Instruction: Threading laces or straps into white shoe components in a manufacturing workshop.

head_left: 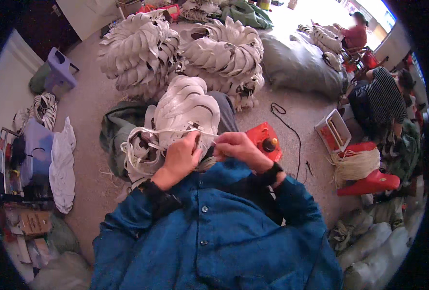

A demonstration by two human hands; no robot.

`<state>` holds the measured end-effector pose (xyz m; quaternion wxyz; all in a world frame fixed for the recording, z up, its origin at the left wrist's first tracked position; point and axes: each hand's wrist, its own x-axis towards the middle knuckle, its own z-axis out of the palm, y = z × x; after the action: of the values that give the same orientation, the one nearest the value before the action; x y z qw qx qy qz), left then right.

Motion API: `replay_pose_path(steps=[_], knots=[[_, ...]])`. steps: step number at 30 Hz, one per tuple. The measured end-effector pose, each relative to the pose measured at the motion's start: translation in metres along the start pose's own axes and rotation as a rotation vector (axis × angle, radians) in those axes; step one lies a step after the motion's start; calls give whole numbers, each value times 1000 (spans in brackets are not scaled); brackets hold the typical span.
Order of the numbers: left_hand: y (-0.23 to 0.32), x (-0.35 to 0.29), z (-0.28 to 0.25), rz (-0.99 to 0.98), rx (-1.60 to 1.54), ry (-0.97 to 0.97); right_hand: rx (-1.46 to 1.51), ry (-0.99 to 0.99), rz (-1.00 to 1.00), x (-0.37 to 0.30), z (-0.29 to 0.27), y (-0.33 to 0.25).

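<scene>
A stack of white shoe uppers (185, 104) lies in front of me, over my lap. My left hand (181, 158) is closed on the near upper, thumb and fingers at its eyelet edge. Across that edge runs a flat white lace (168, 131), drawn toward the right. Just to the right of the stack, my right hand (241, 149) pinches the lace, its fingers pressed together. Loose lace loops and another white upper (144, 157) hang at the stack's left. The fingertips of both hands are partly hidden.
Large coiled piles of white uppers (137, 50) stand ahead. A red box with a dark-capped bottle (270, 143) sits to my right, by a black cable (299, 140). Farther right are a white crate (334, 130), wound cord (357, 164) and a person in stripes (381, 96). A purple stool (59, 72) stands left.
</scene>
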<state>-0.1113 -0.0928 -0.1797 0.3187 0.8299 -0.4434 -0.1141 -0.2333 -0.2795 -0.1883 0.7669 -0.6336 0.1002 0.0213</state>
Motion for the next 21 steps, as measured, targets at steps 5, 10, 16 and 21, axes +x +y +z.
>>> replay_pose_path(steps=[5, 10, 16, 21], knots=[[3, 2, -12, -68, -249, -43, -133, 85, -27, 23, 8, 5], [12, 1, -18, -99, -264, -72, -223, 43, -80, 30, 8, 10], [2, 1, -9, -58, -259, -63, -229, 72, 67, 35, 9, -7], [5, 5, -7, -42, -251, -51, -338, 61, 88, 46, -2, 0]])
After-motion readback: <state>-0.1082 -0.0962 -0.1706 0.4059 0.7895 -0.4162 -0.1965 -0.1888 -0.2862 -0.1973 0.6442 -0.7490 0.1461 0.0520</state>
